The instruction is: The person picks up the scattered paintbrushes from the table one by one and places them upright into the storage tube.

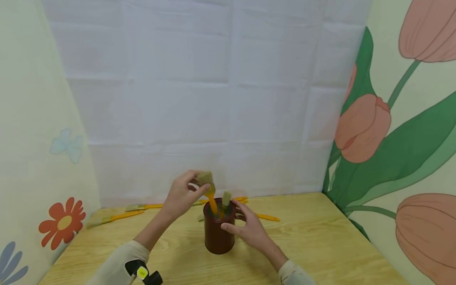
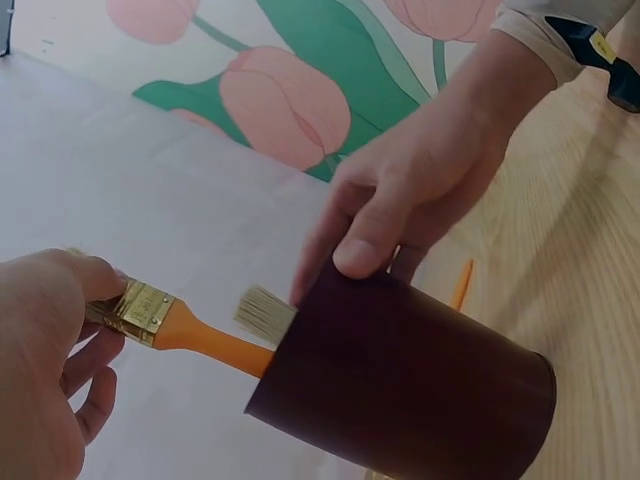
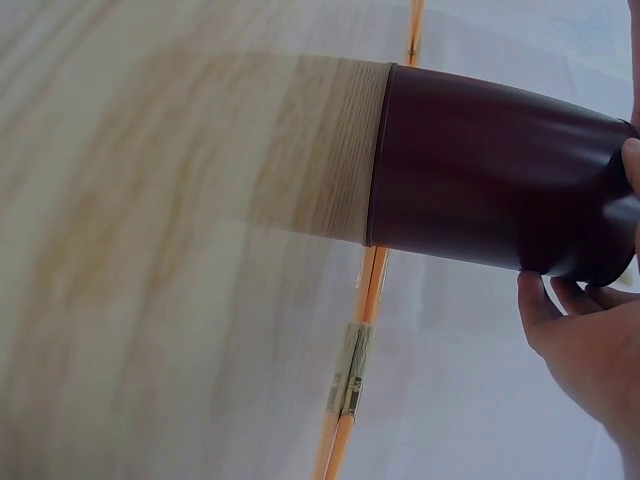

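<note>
In the head view a dark brown cylindrical cup stands upright on the wooden table. My left hand pinches a flat paintbrush near its metal ferrule, bristles up. The orange handle of this brush slants down into the mouth of the cup. My right hand grips the cup at its upper right side, thumb in front near the rim. A second paintbrush sits inside the cup with pale bristles sticking out above the rim. Its lower part is hidden by the cup wall.
More orange-handled paintbrushes lie on the table: one at the left, another behind it, others behind the cup, with a handle showing to its right. A white sheet hangs at the back, between flower-painted side walls.
</note>
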Tool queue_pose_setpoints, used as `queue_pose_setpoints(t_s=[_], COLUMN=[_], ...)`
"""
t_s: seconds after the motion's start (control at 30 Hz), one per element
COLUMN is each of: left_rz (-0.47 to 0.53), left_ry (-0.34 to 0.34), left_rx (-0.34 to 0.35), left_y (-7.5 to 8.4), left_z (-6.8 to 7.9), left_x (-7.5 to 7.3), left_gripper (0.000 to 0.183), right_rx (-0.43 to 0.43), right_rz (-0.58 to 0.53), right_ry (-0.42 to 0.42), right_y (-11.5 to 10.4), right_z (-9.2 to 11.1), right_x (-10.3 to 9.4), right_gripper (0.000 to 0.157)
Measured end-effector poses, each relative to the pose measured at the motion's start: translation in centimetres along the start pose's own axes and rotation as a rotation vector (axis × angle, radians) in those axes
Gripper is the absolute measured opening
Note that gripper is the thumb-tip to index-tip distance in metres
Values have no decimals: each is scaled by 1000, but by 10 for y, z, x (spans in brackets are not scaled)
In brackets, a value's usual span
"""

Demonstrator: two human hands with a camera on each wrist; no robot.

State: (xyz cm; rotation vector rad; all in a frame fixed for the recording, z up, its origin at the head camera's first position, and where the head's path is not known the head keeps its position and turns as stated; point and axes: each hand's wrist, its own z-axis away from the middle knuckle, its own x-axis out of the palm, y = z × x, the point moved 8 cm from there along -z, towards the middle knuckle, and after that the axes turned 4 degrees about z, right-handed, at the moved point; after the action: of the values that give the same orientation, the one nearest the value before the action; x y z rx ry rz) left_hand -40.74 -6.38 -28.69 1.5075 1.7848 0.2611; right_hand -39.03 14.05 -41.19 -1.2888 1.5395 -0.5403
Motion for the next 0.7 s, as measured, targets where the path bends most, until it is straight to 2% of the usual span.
queue_pose_setpoints(t_s=[0.13,0.3,0.5,0.7], left_rz=[-16,9,32,45], left_ry=[-45,-112,-152,-163], left_rx=[-94,-195,-210,-214], left_y=[-16,-35,-43,-45], left_z=[1,6,7,10], left_x=[9,20,31,32], left_gripper=[47,47,46,42], right_rx=[-7,3,35,30], right_rz=[7,6,0,16], right_ry=[3,-9,-2,-7], right_y=[-1,-1,-1,-8], right_z=[0,-1,2,1], right_x=[-1,-1,-6,-4], right_gripper=[82,83,82,82])
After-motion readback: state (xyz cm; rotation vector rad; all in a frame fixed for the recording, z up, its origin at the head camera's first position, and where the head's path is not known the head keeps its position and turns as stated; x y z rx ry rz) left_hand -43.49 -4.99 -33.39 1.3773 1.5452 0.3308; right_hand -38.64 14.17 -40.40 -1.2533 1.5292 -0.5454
